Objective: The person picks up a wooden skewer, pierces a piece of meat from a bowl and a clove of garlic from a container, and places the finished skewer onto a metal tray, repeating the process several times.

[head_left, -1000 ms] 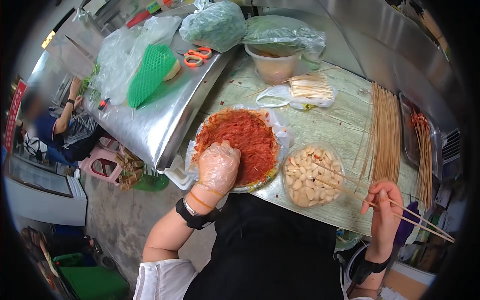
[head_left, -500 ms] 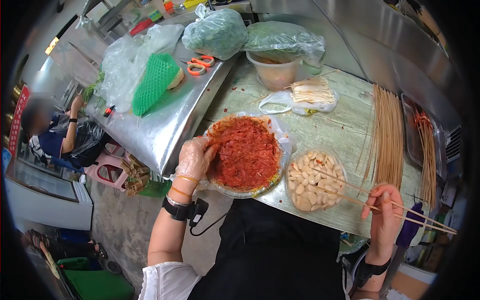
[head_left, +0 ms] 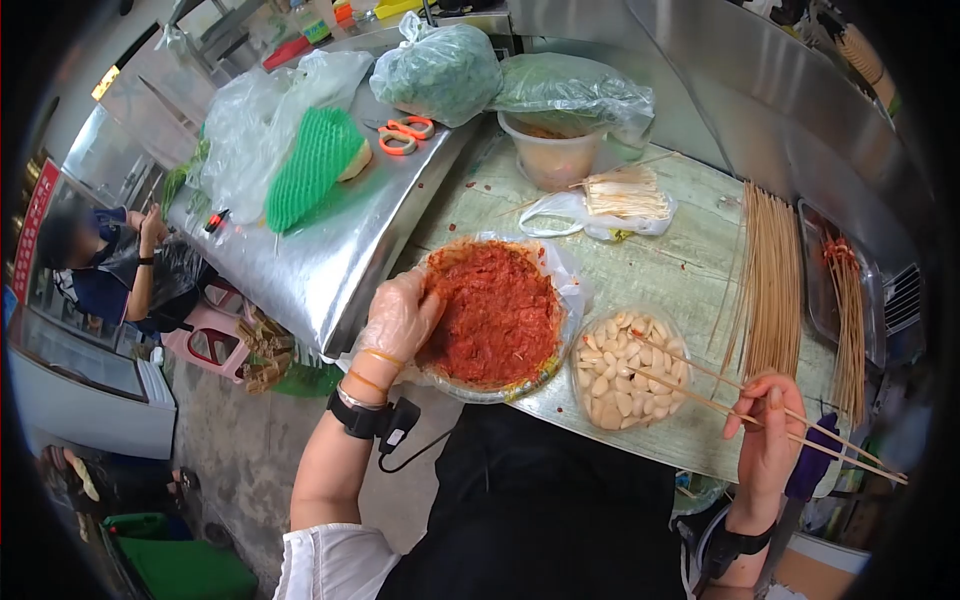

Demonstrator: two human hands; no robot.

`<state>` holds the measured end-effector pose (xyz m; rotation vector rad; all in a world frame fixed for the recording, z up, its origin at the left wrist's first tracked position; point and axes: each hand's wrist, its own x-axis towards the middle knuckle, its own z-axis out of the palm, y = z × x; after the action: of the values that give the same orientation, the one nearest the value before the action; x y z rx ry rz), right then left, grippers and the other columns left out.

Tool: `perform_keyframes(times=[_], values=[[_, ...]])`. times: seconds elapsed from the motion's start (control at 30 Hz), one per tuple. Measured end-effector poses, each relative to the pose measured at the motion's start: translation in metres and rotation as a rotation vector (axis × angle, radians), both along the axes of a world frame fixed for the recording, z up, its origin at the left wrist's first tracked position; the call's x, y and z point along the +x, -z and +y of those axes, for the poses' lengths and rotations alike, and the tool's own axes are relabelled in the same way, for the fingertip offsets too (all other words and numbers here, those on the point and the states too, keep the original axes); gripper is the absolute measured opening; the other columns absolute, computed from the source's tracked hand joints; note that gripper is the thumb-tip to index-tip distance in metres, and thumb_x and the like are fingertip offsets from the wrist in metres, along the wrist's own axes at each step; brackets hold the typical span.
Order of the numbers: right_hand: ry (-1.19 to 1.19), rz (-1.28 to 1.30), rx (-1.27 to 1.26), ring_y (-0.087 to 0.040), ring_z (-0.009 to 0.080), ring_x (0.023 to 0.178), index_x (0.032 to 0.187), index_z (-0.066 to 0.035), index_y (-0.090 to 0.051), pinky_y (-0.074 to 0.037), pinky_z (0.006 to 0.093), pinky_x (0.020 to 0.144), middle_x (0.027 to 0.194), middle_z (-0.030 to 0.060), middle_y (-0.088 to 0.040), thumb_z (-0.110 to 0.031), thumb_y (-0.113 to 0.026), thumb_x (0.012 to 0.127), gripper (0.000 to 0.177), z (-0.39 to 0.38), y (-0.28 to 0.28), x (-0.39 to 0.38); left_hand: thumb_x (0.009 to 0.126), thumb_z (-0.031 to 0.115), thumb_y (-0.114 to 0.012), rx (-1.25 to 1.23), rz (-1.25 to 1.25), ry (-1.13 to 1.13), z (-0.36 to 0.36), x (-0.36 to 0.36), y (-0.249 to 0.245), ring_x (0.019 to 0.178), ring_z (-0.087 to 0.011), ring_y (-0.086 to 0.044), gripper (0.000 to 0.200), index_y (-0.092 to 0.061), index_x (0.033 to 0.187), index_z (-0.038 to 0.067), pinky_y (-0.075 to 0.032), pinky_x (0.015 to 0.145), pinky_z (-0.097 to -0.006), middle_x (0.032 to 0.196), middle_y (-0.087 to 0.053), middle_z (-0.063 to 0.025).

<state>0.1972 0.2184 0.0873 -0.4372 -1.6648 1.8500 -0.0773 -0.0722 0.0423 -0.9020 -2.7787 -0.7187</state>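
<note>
Pale-green tabletop [head_left: 690, 262] under red-paste bowl [head_left: 528, 384]; steel counter [head_left: 330, 262] beside, grey floor [head_left: 240, 440].

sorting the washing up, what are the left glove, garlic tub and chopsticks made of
Left glove: probably thin plastic film, glossy, see-through, wrinkled.
Garlic tub: likely clear plastic; cloves show through its wall.
Chopsticks: pale tan, fairly matte, likely wood or bamboo; can't tell which.

Orange-handled scissors [head_left: 398, 132] lie on the metal table [head_left: 335, 255] near a green foam net [head_left: 310, 165] and a clear plastic bag [head_left: 265, 120], a tied bag of something green [head_left: 437, 72] sits just beyond them, and a pink stool [head_left: 182, 345] stands on the floor [head_left: 235, 450] beside a person [head_left: 98, 275].
</note>
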Motion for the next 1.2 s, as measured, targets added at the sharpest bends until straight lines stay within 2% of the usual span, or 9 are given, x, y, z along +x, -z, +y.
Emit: perform_keyframes(times=[0.07,0.4,0.5,0.73,0.8,0.87,1.0,1.07,1.2], values=[[0.001,-0.011,-0.006,-0.052,0.0139,0.056,0.087,0.001,-0.052,-0.044,0.0236,0.05,0.08,0.0099,-0.051,-0.022,-0.044,0.096,0.026,0.002,0.0,0.0,0.076,0.014,-0.063,0.116,-0.138,-0.087,-0.002,0.0,-0.001,0.073,-0.0382,-0.058,0.014,-0.063,0.081,0.001,-0.047,0.066,-0.0448,0.076,-0.059,-0.0203],[-0.003,-0.015,0.039,-0.053,0.0138,0.057,0.087,0.001,-0.053,-0.045,0.0243,0.052,0.077,0.009,-0.052,-0.023,-0.045,0.096,0.027,-0.003,0.004,-0.003,0.076,0.02,-0.067,-0.193,0.235,0.062,0.004,-0.008,0.005,0.067,-0.0303,-0.06,0.017,-0.065,0.084,0.005,-0.049,0.062,-0.0407,0.073,-0.061,-0.0143],[0.025,-0.013,0.0,-0.054,0.0137,0.06,0.087,0.001,-0.053,-0.045,0.0245,0.052,0.077,0.0086,-0.052,-0.024,-0.044,0.097,0.028,0.0,0.004,-0.001,0.085,0.011,-0.059,0.479,-0.529,-0.082,0.006,-0.003,-0.009,0.048,-0.0113,-0.05,0.011,-0.061,0.087,0.0,-0.042,0.045,-0.0262,0.07,-0.062,-0.005],[-0.004,-0.049,0.02,-0.056,0.0128,0.064,0.088,0.002,-0.056,-0.046,0.0235,0.057,0.079,0.0073,-0.055,-0.021,-0.046,0.096,0.026,0.004,0.006,-0.003,0.091,0.012,-0.057,0.938,-0.891,0.015,0.015,0.019,-0.011,0.053,-0.0094,-0.055,0.016,-0.059,0.098,-0.003,-0.046,0.048,-0.0231,0.076,-0.063,-0.0049],[-0.041,-0.177,0.112,-0.056,0.0128,0.065,0.09,0.002,-0.057,-0.046,0.023,0.06,0.08,0.0067,-0.055,-0.019,-0.048,0.096,0.024,0.002,0.001,-0.003,0.09,0.009,-0.057,1.051,-1.081,0.088,0.017,0.026,-0.013,0.073,-0.0122,-0.062,0.021,-0.06,0.105,-0.005,-0.052,0.065,-0.0247,0.091,-0.066,-0.0075],[-0.024,-0.201,0.157,-0.057,0.0133,0.065,0.091,0.002,-0.058,-0.046,0.023,0.062,0.08,0.0065,-0.055,-0.019,-0.048,0.096,0.024,0.006,0.003,0.0,0.09,0.01,-0.058,1.107,-1.019,0.173,0.022,0.03,-0.003,0.092,-0.0161,-0.062,0.025,-0.058,0.11,-0.006,-0.052,0.081,-0.0292,0.105,-0.064,-0.0105],[-0.004,-0.1,0.061,-0.059,0.0139,0.065,0.09,0.002,-0.059,-0.047,0.0239,0.062,0.08,0.0066,-0.055,-0.019,-0.048,0.096,0.025,0.014,-0.01,0.007,0.09,0.01,-0.056,1.074,-0.88,0.239,0.035,0.046,-0.005,0.095,-0.0166,-0.06,0.028,-0.059,0.113,-0.005,-0.047,0.088,-0.0284,0.111,-0.061,-0.0118],[0.004,-0.058,0.045,-0.059,0.014,0.065,0.09,0.003,-0.059,-0.047,0.0242,0.062,0.08,0.0067,-0.055,-0.019,-0.048,0.096,0.025,0.016,-0.014,0.007,0.089,0.005,-0.055,0.9,-0.619,0.134,0.041,0.05,-0.004,0.089,-0.0133,-0.059,0.019,-0.065,0.102,-0.005,-0.046,0.079,-0.0241,0.105,-0.062,-0.0088],[-0.021,-0.165,0.178,-0.06,0.0146,0.066,0.09,0.004,-0.059,-0.049,0.0249,0.062,0.08,0.0069,-0.055,-0.02,-0.046,0.097,0.028,0.016,-0.017,0.002,0.089,0.004,-0.056,0.878,-0.702,0.07,0.049,0.06,-0.001,0.082,-0.0103,-0.058,0.015,-0.065,0.098,-0.004,-0.048,0.072,-0.0221,0.094,-0.064,-0.0052]])
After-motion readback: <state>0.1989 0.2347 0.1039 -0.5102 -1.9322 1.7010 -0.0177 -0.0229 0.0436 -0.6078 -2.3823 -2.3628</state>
